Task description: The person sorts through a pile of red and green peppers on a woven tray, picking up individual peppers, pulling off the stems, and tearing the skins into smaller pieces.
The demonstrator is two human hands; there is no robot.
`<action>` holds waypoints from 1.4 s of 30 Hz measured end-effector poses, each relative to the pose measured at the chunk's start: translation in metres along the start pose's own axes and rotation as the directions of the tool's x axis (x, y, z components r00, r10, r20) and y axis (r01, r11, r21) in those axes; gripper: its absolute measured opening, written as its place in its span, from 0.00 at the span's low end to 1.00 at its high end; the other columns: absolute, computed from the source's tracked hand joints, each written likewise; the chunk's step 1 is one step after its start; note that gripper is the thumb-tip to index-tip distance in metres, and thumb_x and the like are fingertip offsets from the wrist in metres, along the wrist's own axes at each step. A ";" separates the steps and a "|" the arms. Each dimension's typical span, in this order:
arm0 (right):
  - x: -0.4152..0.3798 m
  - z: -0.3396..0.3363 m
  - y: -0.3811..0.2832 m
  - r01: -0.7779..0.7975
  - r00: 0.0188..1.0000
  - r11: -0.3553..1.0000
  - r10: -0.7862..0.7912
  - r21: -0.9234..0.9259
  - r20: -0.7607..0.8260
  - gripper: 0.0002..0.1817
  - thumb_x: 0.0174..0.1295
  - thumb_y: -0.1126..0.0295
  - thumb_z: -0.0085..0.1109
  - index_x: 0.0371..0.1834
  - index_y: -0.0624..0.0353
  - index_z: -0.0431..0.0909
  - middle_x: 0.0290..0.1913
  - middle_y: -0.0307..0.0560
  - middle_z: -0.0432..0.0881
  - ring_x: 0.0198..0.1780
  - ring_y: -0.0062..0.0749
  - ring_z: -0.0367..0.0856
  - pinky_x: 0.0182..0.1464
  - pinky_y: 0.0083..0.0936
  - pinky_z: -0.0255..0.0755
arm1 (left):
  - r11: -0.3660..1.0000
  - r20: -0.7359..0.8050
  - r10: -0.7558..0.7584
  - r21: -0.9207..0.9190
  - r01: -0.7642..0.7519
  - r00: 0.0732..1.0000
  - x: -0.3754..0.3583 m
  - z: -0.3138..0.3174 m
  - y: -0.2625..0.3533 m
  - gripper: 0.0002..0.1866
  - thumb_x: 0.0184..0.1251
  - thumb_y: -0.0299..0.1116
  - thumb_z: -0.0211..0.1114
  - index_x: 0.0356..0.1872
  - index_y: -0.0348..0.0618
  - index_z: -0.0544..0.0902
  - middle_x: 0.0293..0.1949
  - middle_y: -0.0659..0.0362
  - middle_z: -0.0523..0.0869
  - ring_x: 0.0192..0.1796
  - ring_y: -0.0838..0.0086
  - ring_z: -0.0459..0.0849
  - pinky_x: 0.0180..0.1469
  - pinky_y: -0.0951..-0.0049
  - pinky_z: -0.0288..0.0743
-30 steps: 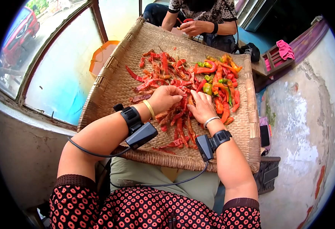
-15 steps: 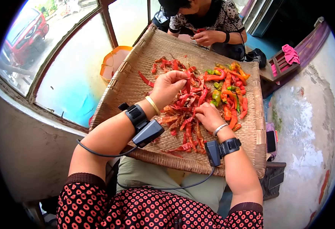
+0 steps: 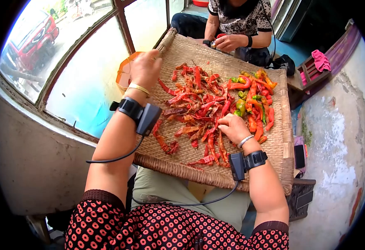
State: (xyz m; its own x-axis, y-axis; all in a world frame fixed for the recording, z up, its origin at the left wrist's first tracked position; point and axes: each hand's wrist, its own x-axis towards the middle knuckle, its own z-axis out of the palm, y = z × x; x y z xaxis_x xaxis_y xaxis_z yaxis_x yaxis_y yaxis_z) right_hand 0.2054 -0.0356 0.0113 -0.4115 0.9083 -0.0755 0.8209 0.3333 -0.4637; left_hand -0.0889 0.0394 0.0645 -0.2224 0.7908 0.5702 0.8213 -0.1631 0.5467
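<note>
A woven tray (image 3: 274,166) rests over my lap, with a heap of dried red chilies (image 3: 195,104) in its middle. Fresh red, orange and green chilies (image 3: 255,100) lie together on the right side. My left hand (image 3: 146,71) is raised over the tray's left edge, beside an orange-rimmed container (image 3: 124,68). Its fingers are curled in, and whatever they hold is hidden. Low over the right side of the dried heap, my right hand (image 3: 234,128) has its fingers pinched at a dried red chili.
Across the tray sits another person (image 3: 240,21), hands close together around something small and red. A window (image 3: 78,71) borders the left side. At the right are a wooden stool (image 3: 311,75) with a pink cloth (image 3: 320,60), and a phone (image 3: 300,156).
My left hand has moved from the dried chilies up and left to the tray's edge. My right hand stays at nearly the same spot. The other person's hands have shifted slightly.
</note>
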 end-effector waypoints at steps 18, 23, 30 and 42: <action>-0.010 -0.011 -0.021 0.053 0.999 0.412 -0.019 0.910 -0.050 0.11 0.55 0.76 0.52 0.40 0.66 0.77 0.40 0.42 0.78 0.42 0.22 0.75 0.46 0.17 0.68 | 0.772 0.581 0.615 -0.582 -0.256 0.534 -0.080 0.046 0.063 0.11 0.48 0.31 0.63 0.35 0.42 0.80 0.27 0.52 0.81 0.30 0.61 0.80 0.34 0.67 0.73; -0.006 -0.012 -0.019 -0.015 0.987 0.379 0.155 0.925 -0.047 0.15 0.58 0.70 0.51 0.48 0.63 0.73 0.39 0.43 0.79 0.42 0.23 0.76 0.42 0.19 0.72 | 0.807 0.521 0.540 -0.544 -0.230 0.661 -0.070 0.029 0.071 0.06 0.54 0.29 0.62 0.29 0.38 0.76 0.22 0.53 0.79 0.25 0.66 0.80 0.28 0.72 0.71; 0.000 0.004 0.005 -0.091 0.987 0.911 0.137 0.402 -0.086 0.18 0.50 0.67 0.58 0.44 0.61 0.75 0.37 0.46 0.80 0.36 0.26 0.78 0.40 0.22 0.71 | 0.711 0.105 0.454 -0.641 -0.289 0.885 -0.052 0.012 0.081 0.04 0.56 0.21 0.57 0.32 0.39 0.76 0.24 0.60 0.80 0.24 0.81 0.79 0.27 0.82 0.73; -0.001 0.003 -0.001 -0.147 0.979 0.945 0.095 0.293 0.183 0.20 0.49 0.65 0.57 0.45 0.63 0.75 0.44 0.52 0.78 0.46 0.36 0.76 0.49 0.27 0.69 | 0.914 -0.605 0.306 -0.029 -0.404 0.735 0.026 -0.040 0.007 0.04 0.59 0.28 0.59 0.34 0.39 0.79 0.29 0.58 0.83 0.30 0.80 0.82 0.33 0.84 0.75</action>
State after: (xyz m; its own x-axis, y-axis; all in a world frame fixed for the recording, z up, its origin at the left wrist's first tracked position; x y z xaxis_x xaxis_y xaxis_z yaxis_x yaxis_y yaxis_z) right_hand 0.2034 -0.0373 0.0090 -0.3970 0.8742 -0.2795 0.7202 0.1079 -0.6854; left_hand -0.1102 0.0352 0.1078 -0.2302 0.1744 0.9574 0.8254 -0.4861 0.2871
